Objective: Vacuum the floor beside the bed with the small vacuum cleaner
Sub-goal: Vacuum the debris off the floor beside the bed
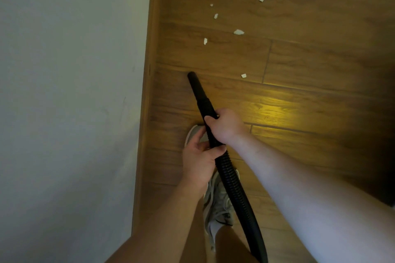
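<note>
Gripping the black hose, left hand just behind right hand.

Views: one. Head-worn wide-angle camera, set above the person's own arms.
Facing: steeply down and a little forward onto the wooden floor, which fills the centre and right of the frame. A pale flat surface takes the left third.
Nearness: both forearms enter large from the bottom edge. The left hand and right hand sit just below frame centre, each gripping the black hose. A shoe lies directly beneath.
</note>
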